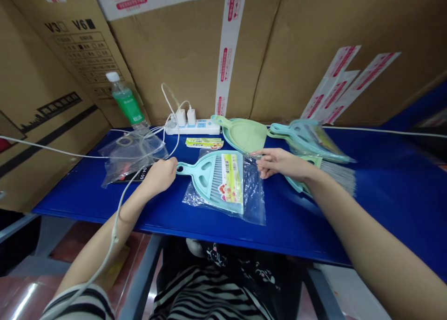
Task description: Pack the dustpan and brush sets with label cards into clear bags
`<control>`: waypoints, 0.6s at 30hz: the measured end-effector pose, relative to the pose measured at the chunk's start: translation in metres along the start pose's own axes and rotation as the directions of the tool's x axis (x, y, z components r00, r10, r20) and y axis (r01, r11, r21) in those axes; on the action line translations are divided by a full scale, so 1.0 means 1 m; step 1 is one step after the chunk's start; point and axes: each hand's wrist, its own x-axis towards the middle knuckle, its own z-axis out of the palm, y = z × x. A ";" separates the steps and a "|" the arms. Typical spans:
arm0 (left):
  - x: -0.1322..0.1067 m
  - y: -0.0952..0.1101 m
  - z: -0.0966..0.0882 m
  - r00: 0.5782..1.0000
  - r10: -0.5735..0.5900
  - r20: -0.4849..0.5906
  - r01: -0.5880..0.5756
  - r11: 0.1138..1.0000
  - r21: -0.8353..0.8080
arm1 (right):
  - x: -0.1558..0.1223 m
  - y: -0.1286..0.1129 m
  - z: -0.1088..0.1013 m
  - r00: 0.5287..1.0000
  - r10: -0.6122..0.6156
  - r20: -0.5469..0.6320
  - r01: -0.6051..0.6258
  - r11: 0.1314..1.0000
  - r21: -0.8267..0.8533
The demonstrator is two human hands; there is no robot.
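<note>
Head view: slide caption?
Left hand at the handle of a teal dustpan, right hand on its clear plastic bag, on a blue table.

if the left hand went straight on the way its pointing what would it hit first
The handle of the pale blue plastic dustpan, just ahead of the left hand. It may already be touching; depth is hard to judge from this view.
</note>
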 end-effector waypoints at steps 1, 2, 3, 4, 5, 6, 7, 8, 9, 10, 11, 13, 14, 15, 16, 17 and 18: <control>0.000 0.000 0.000 1.000 -0.003 -0.002 0.003 1.000 0.002 | -0.001 -0.001 -0.001 1.000 -0.004 -0.008 0.003 0.999 -0.040; 0.000 0.001 -0.001 1.000 -0.005 -0.004 0.005 1.000 0.004 | -0.001 -0.002 -0.002 1.000 -0.008 -0.020 0.006 0.997 -0.076; 0.000 0.001 -0.001 1.000 -0.004 -0.008 0.004 1.000 0.006 | -0.002 -0.002 -0.002 0.999 -0.012 -0.030 0.009 0.994 -0.109; 0.000 0.001 0.000 1.000 -0.001 -0.013 0.001 1.000 0.009 | -0.002 -0.002 -0.003 0.999 -0.014 -0.032 0.009 0.990 -0.141; 0.001 0.001 0.000 1.000 0.004 -0.021 -0.004 1.000 0.010 | -0.003 -0.002 -0.004 1.000 -0.010 -0.025 0.006 0.985 -0.172; 0.001 0.001 0.001 0.999 0.011 -0.032 -0.011 1.000 0.008 | -0.003 -0.002 -0.005 1.000 -0.001 -0.006 0.000 0.979 -0.205; 0.002 0.001 0.002 0.999 0.020 -0.048 -0.019 1.000 0.004 | -0.003 -0.001 -0.006 1.000 0.012 0.021 -0.006 0.971 -0.237; 0.002 0.001 0.003 0.997 0.030 -0.068 -0.031 1.000 -0.006 | -0.003 0.000 -0.007 0.998 0.028 0.055 -0.012 0.963 -0.270; 0.002 0.000 0.004 0.995 0.039 -0.091 -0.041 0.999 -0.022 | -0.004 0.001 -0.009 0.995 0.041 0.091 -0.012 0.954 -0.299; 0.002 0.000 0.004 0.992 0.048 -0.116 -0.054 0.998 -0.045 | -0.004 0.002 -0.010 0.991 0.048 0.121 -0.007 0.947 -0.321; 0.002 -0.001 0.005 0.989 0.059 -0.138 -0.069 0.995 -0.074 | -0.004 0.002 -0.011 0.989 0.047 0.141 0.003 0.942 -0.335; 0.002 -0.002 0.006 0.984 0.076 -0.164 -0.098 0.987 -0.130 | -0.005 0.004 -0.012 0.990 0.032 0.138 0.018 0.938 -0.345; 0.002 -0.002 0.006 0.983 0.080 -0.166 -0.105 0.983 -0.151 | -0.006 0.004 -0.011 0.992 0.022 0.126 0.022 0.940 -0.340; 0.002 -0.002 0.006 0.983 0.082 -0.165 -0.109 0.981 -0.163 | -0.006 0.005 -0.010 0.994 0.009 0.112 0.028 0.944 -0.329; 0.002 -0.002 0.006 0.983 0.081 -0.164 -0.109 0.980 -0.168 | -0.007 0.005 -0.007 0.995 -0.002 0.104 0.035 0.947 -0.319; 0.001 -0.002 0.006 0.983 0.079 -0.166 -0.107 0.980 -0.169 | -0.007 0.005 -0.005 0.995 -0.012 0.102 0.043 0.948 -0.314; 0.001 -0.002 0.006 0.982 0.078 -0.171 -0.107 0.980 -0.168 | -0.007 0.005 -0.002 0.995 -0.019 0.102 0.050 0.947 -0.317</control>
